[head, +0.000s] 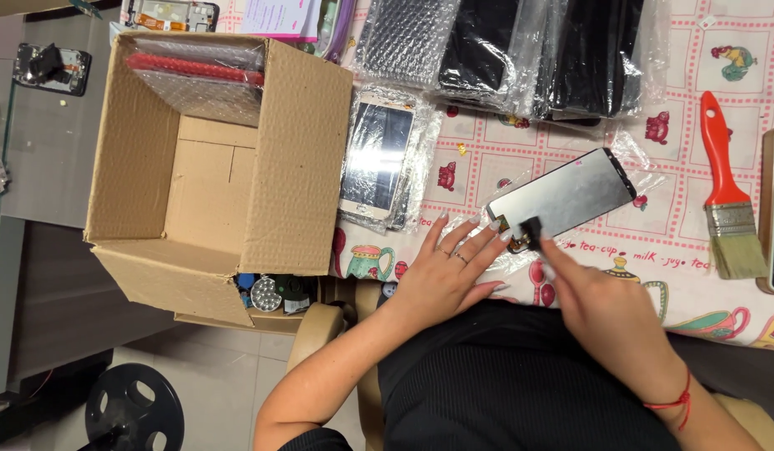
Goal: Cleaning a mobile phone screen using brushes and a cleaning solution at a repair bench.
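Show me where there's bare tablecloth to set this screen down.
Bare cloth lies between the loose screen and the red-handled brush. Another patch sits between the wrapped white phone and the screen. The top edge is crowded with bubble-wrapped screens. The cardboard box blocks the left.

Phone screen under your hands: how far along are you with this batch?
Looks done: two bubble-wrapped items lie inside the cardboard box, which is mostly unfilled. In hand: a bare phone screen lies on clear wrap; the left hand steadies its end while the right hand touches its black ribbon connector. Left: bagged screens and dark wrapped stacks remain on the tablecloth.
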